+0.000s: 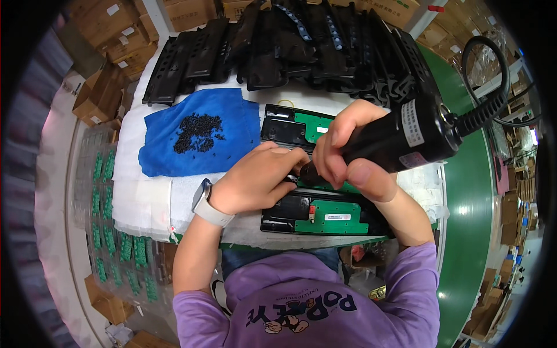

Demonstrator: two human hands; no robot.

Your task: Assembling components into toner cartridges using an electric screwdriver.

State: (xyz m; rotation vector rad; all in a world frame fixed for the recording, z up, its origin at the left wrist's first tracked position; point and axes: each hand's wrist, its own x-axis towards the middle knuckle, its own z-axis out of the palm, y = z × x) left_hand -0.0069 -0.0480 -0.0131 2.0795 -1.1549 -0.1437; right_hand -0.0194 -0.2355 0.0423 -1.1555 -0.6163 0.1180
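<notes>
My right hand (362,159) is wrapped round a black electric screwdriver (400,139), its thick cable running off to the right. The driver's tip points down and left at a black panel hidden mostly under both hands. Beside that tip, the fingers of my left hand (252,177) are closed in a pinch; whatever lies between them is too small to make out. One black panel (278,211) with a green circuit board (342,218) lies nearest me. Another black panel (281,126) with a green board (310,124) lies beyond my hands.
A blue cloth (156,153) bearing a pile of small black screws (198,132) lies to the left on the white-covered table (145,200). Black plastic parts (267,58) are heaped at the back. Green boards (109,200) sit in clear trays at left; a green surface (473,232) borders the right.
</notes>
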